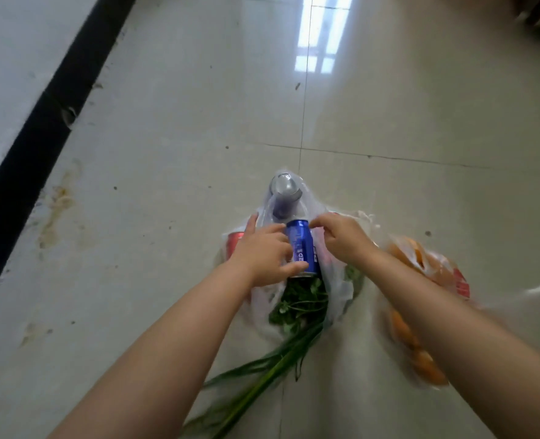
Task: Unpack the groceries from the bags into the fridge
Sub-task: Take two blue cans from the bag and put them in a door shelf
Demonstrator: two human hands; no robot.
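The left hand wraps its fingers around the blue can, lifting it from the clear bag on the floor (greens beneath); the right hand seemingly pinches the plastic aside.

Glossy pale tiled floor with black baseboard left.

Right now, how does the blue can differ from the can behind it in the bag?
The blue can is bare and out in the open, gripped by the left hand; the far can sits under the clear bag, untouched. The blue can shows its printed side; the far can shows mostly its silver end. Both are drink cans lying down.
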